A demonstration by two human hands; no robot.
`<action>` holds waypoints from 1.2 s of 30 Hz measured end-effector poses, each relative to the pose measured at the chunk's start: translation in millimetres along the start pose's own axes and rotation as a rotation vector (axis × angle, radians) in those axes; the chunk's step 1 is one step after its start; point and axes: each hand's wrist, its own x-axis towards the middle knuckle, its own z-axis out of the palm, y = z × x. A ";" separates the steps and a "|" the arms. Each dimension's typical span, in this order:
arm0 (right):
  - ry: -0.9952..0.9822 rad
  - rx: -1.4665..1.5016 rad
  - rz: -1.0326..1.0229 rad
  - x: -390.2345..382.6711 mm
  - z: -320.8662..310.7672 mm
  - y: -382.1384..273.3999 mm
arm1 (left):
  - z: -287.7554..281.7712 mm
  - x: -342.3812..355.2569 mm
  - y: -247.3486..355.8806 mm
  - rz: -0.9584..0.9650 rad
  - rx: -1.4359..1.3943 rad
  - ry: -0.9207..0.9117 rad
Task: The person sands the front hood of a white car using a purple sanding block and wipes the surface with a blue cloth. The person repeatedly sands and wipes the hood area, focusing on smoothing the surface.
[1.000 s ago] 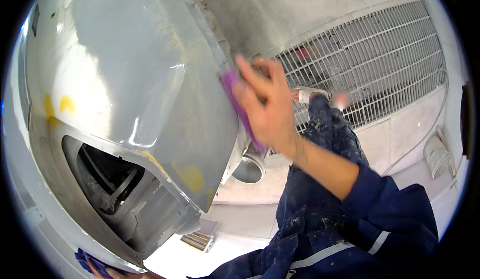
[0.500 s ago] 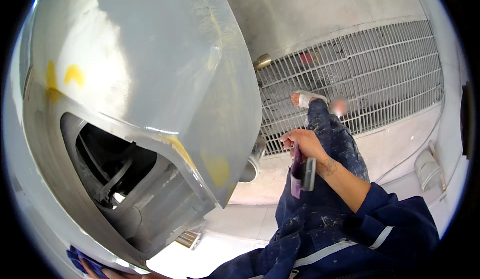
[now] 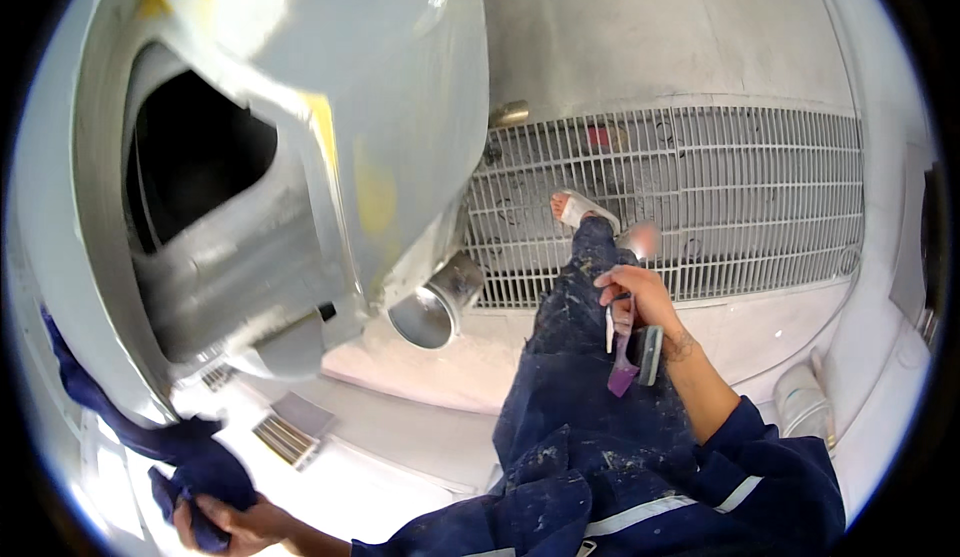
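Note:
A dark blue cloth (image 3: 205, 467) is bunched in my left hand (image 3: 245, 527) at the lower left, its far end trailing up along the grey vehicle body (image 3: 105, 257). My fingers are closed round the near part of it. On the right, in front of my leg, my right hand (image 3: 645, 292) grips a purple abrasive sheet (image 3: 622, 377), bent over. A flat grey sanding block (image 3: 650, 355) sits beside that sheet, against my wrist; part of the hold on it is hidden. The body panel (image 3: 390, 67) carries grey primer, whitish sanded areas and yellow patches.
A dark opening (image 3: 200, 157) lies in the vehicle's corner. Below the panel a metal pipe-like cylinder (image 3: 425, 317) stands out. A floor grate (image 3: 760, 197) runs under my feet, and a whitish bucket (image 3: 803, 402) stands at the right wall. A small vent (image 3: 285, 440) is at lower left.
My left hand has come away from the body's lower edge, and the cloth now hangs more in view. The vehicle sits further up and left in view. My right hand keeps its hold.

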 end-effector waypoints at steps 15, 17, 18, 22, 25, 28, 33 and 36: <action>0.115 -0.242 0.136 0.9 -62.1 118.9 | 32.6 -413.4 -25.9 -1.441 -0.226 -0.510; 0.103 -0.266 0.113 5.5 -55.9 135.3 | 59.1 -449.8 -27.3 -1.548 -0.266 -0.554; 0.099 -0.277 0.108 9.6 -50.2 146.5 | 63.5 -477.4 -38.3 -1.600 -0.299 -0.558; 0.094 -0.369 0.016 38.9 -16.9 198.2 | 69.2 -499.1 -44.7 -2.046 -0.601 -0.659; -0.015 -0.294 0.081 66.5 22.3 241.9 | 47.7 -545.0 -29.4 -1.475 -0.932 -1.053; -0.122 -0.140 0.112 101.5 84.3 286.5 | 9.9 -496.5 40.3 -1.168 -1.387 -1.161; -0.031 -0.310 -0.244 131.4 173.7 369.0 | -19.9 -491.3 89.0 -2.309 -1.797 -0.646; 0.182 -0.950 -0.826 101.1 217.6 385.3 | -14.7 -490.4 77.3 -2.696 -1.812 -0.207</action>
